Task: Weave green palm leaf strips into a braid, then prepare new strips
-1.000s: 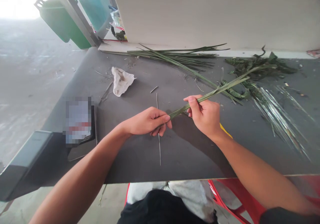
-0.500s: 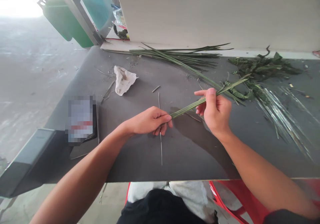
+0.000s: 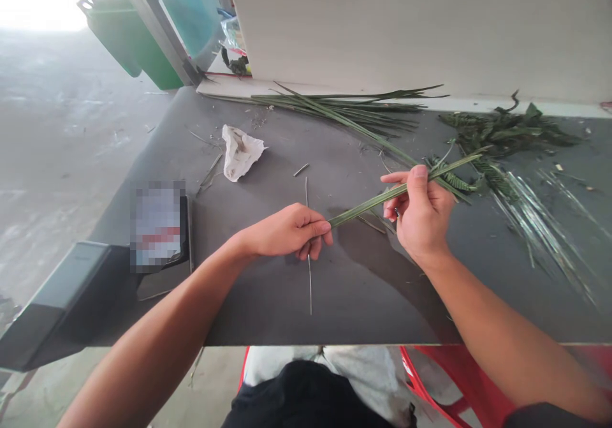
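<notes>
Between my two hands stretches a long, narrow green leaf strip (image 3: pixel 366 208), slanting up to the right. My left hand (image 3: pixel 295 231) pinches its lower left end between thumb and fingers. Further along, my right hand (image 3: pixel 423 208) has its thumb pressed on the strip, with the forefinger stretched out; the tip sticks out past that hand. Under my left hand lies a thin straight wire (image 3: pixel 310 287) on the grey table, its middle hidden by the fingers. A short cut piece (image 3: pixel 301 170) lies just beyond the wire.
A pile of long green leaves (image 3: pixel 335 112) lies along the back, with dark fern-like leaves (image 3: pixel 511 128) and clear shiny strips (image 3: pixel 549 230) at the right. Crumpled white paper (image 3: pixel 241 154) and a blurred phone-like object (image 3: pixel 160 227) are at the left. A green bin (image 3: pixel 129 39) stands beyond the table.
My right hand has slid a little to the right along the leaf strip, away from my left hand. My left hand keeps its pinch. The view has shifted slightly.
</notes>
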`<state>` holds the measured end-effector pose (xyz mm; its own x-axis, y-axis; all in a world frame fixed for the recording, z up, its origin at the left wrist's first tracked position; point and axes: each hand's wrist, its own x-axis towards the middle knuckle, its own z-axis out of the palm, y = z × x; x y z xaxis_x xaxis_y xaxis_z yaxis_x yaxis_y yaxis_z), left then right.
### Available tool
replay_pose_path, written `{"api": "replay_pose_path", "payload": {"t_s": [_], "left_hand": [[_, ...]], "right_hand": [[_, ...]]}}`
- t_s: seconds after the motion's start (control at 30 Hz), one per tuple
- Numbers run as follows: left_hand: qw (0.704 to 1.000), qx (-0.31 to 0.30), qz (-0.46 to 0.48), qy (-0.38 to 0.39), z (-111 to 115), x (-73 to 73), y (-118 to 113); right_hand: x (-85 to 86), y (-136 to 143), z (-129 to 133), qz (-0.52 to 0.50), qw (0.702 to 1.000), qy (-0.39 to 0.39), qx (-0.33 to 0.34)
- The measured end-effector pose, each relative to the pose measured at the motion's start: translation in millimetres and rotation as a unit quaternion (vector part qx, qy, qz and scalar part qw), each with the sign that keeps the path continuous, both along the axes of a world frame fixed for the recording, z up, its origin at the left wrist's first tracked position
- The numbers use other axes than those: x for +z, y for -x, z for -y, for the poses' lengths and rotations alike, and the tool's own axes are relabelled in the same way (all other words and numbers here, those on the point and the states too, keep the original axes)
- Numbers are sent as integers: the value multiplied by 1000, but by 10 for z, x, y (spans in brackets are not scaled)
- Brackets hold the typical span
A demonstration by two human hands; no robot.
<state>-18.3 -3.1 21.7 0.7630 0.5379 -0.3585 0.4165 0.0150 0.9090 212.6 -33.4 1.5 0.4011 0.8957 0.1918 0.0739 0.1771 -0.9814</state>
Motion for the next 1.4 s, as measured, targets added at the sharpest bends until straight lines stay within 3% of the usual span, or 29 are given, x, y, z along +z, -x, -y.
{"api": "replay_pose_path", "payload": {"t_s": [0.67, 0.9, 1.0, 1.4], "left_hand": [[1000, -19, 6, 16, 32, 32, 1], [997, 54, 46, -2, 36, 16, -45], [997, 65, 42, -8, 28, -15, -65], [997, 31, 28, -62, 32, 0, -40]], "right_hand": [[-15, -33, -45, -68, 996, 39, 39], [-42, 38, -2, -69, 968, 103, 216], [-61, 62, 27, -54, 958, 111, 258], [-42, 55, 18, -80, 971, 88, 207]]}}
